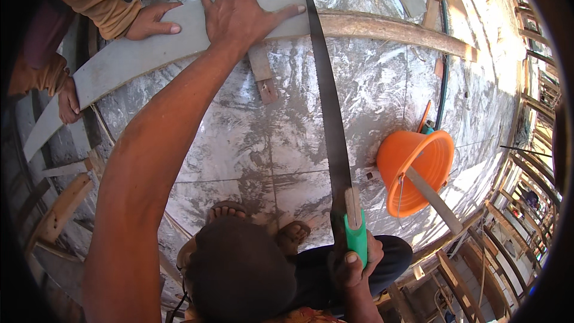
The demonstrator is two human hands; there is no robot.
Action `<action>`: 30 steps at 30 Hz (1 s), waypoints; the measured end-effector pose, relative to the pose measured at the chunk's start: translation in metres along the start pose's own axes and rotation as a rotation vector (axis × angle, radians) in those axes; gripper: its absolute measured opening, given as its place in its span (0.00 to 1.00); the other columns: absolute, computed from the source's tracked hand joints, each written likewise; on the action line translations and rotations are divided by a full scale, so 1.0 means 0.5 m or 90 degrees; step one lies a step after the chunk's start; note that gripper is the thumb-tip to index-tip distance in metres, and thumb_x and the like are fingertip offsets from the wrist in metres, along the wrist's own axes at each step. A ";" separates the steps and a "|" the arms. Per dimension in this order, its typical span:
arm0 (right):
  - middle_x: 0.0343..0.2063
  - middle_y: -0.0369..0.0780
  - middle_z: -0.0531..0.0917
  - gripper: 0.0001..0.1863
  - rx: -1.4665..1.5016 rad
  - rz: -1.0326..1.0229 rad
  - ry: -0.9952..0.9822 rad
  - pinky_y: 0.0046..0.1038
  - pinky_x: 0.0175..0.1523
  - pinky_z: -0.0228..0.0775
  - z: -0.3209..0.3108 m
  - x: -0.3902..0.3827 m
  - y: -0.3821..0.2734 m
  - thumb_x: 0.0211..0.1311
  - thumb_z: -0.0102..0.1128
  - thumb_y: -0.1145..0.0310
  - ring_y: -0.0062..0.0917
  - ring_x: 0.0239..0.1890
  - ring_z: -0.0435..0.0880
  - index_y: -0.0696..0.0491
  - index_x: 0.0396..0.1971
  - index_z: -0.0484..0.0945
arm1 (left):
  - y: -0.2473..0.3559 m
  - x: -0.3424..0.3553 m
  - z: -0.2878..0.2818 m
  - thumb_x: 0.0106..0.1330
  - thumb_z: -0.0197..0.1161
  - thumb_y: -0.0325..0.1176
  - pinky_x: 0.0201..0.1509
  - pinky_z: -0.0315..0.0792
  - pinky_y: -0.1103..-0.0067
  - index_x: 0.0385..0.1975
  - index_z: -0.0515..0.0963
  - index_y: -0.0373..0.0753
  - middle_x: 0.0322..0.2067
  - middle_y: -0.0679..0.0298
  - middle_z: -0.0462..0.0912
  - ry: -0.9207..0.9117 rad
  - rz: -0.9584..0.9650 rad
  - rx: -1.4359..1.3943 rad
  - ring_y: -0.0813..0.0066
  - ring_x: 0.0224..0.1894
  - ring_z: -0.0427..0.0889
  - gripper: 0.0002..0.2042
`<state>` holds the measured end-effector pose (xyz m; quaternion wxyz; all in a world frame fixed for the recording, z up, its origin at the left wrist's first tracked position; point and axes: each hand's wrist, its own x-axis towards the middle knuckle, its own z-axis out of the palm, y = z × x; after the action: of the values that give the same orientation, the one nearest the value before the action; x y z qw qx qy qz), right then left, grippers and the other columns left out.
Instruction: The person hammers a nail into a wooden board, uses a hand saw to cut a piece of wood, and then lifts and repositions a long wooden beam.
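My left hand is flat on top of the grey board, fingers spread wide and pressing down, with the index finger stretched out so the tip sits just beside the saw blade. The board runs away from that hand on its outer side, curving off toward the edge of view, and it rests across a long wooden beam that carries on past the blade on the other side. My right hand is wrapped tight around the green handle of the handsaw, down close to my body, and the blade reaches from there all the way up to the board, its tip lying across the board's edge right next to my left fingers. Another person's hand is on the same board just beyond my left hand, and their other hand grips it further along. An orange bucket lies tipped over on the concrete, off to the outside of my saw hand.
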<state>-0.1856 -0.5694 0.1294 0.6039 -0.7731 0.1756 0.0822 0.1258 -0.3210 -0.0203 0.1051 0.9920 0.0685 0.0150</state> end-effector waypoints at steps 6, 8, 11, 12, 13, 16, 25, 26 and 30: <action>0.17 0.33 0.74 0.15 0.109 -0.091 -0.087 0.24 0.24 0.59 0.126 0.331 0.001 0.70 0.59 0.62 0.14 0.18 0.69 0.57 0.27 0.75 | 0.008 0.001 0.012 0.47 0.63 0.81 0.75 0.51 0.56 0.61 0.77 0.33 0.57 0.50 0.80 0.032 0.026 -0.023 0.53 0.67 0.71 0.55; 0.17 0.34 0.74 0.16 0.055 -0.084 -0.088 0.25 0.25 0.60 0.105 0.272 0.014 0.69 0.59 0.60 0.15 0.19 0.70 0.58 0.29 0.76 | 0.002 -0.009 0.017 0.47 0.63 0.81 0.75 0.51 0.55 0.61 0.77 0.32 0.56 0.50 0.80 0.011 0.019 -0.021 0.53 0.66 0.71 0.55; 0.18 0.35 0.76 0.21 -0.019 -0.057 -0.055 0.24 0.26 0.64 0.029 0.075 0.010 0.67 0.58 0.55 0.16 0.21 0.74 0.62 0.34 0.80 | -0.018 -0.001 0.006 0.49 0.63 0.81 0.75 0.51 0.54 0.63 0.76 0.31 0.59 0.49 0.79 0.005 0.019 -0.026 0.51 0.67 0.71 0.56; 0.18 0.36 0.77 0.26 -0.029 -0.017 -0.040 0.23 0.27 0.66 0.012 0.020 -0.027 0.66 0.57 0.50 0.17 0.22 0.76 0.65 0.36 0.81 | -0.013 -0.001 0.008 0.49 0.63 0.81 0.75 0.51 0.54 0.63 0.76 0.31 0.59 0.49 0.79 0.006 0.023 -0.017 0.51 0.67 0.71 0.56; 0.18 0.35 0.77 0.27 -0.021 -0.025 -0.023 0.23 0.27 0.65 0.010 0.017 -0.027 0.66 0.57 0.50 0.16 0.21 0.76 0.65 0.36 0.81 | -0.004 0.001 0.002 0.49 0.63 0.81 0.75 0.51 0.54 0.63 0.76 0.31 0.59 0.48 0.79 0.006 0.027 -0.007 0.51 0.67 0.71 0.56; 0.17 0.34 0.76 0.27 0.049 -0.027 -0.032 0.23 0.25 0.62 0.015 0.071 0.021 0.67 0.57 0.48 0.15 0.19 0.73 0.63 0.34 0.80 | -0.016 -0.002 0.012 0.48 0.63 0.81 0.75 0.51 0.54 0.62 0.76 0.32 0.59 0.48 0.79 0.027 0.023 0.025 0.51 0.67 0.72 0.56; 0.15 0.34 0.73 0.23 -0.011 -0.057 -0.056 0.25 0.26 0.62 0.046 0.094 0.023 0.66 0.58 0.53 0.17 0.19 0.72 0.62 0.38 0.82 | -0.018 0.004 -0.005 0.48 0.63 0.81 0.75 0.51 0.53 0.63 0.76 0.32 0.60 0.48 0.79 0.001 0.017 -0.010 0.51 0.67 0.71 0.56; 0.17 0.36 0.76 0.30 -0.037 -0.001 -0.036 0.23 0.27 0.64 0.016 0.021 -0.017 0.65 0.58 0.49 0.17 0.20 0.75 0.66 0.46 0.83 | -0.020 0.002 0.006 0.48 0.63 0.81 0.74 0.52 0.53 0.63 0.76 0.32 0.59 0.48 0.79 0.031 0.025 0.001 0.50 0.67 0.72 0.56; 0.16 0.35 0.77 0.28 0.044 -0.036 -0.020 0.22 0.26 0.63 0.014 0.057 0.030 0.66 0.58 0.49 0.15 0.19 0.74 0.65 0.40 0.82 | 0.011 -0.001 0.002 0.49 0.63 0.81 0.75 0.51 0.53 0.63 0.76 0.32 0.60 0.48 0.79 -0.020 0.032 0.013 0.50 0.67 0.71 0.55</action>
<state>-0.1645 -0.5709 0.1044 0.6350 -0.7550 0.1473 0.0710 0.1263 -0.3265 -0.0202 0.0958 0.9945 0.0420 0.0015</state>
